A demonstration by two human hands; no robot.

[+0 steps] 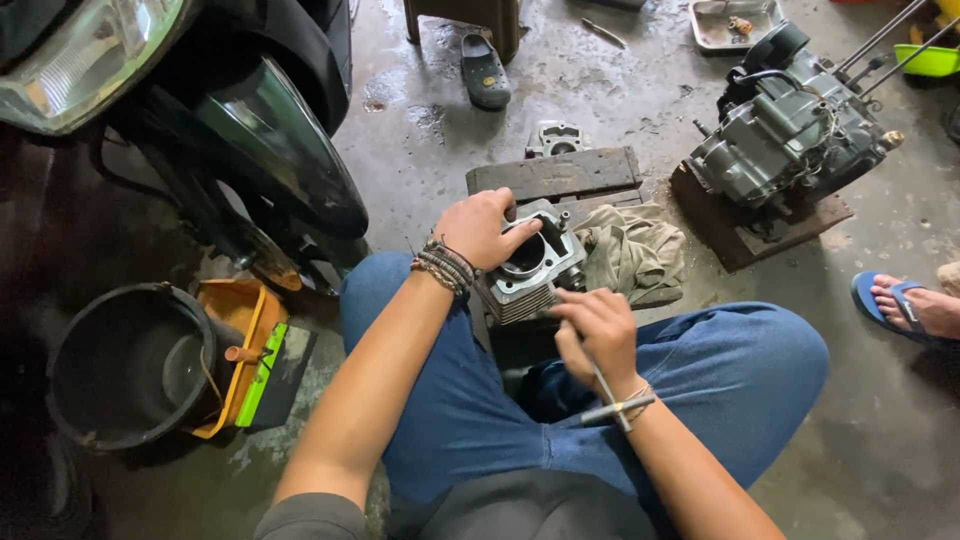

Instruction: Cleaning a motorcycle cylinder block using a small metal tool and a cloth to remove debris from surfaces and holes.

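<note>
A grey finned engine cylinder with a round bore rests on a dark wooden block in front of my knees. My left hand grips its top left edge, fingers reaching over the bore. My right hand is closed around a thin metal T-handle tool, held at the cylinder's near right corner. The tool's crossbar lies against my right wrist. A crumpled beige rag lies right of the cylinder.
A motorcycle's front fender and headlight fill the left. A black bucket and orange tray sit near my left knee. An engine block stands on wood at right. Another person's sandalled foot is at far right.
</note>
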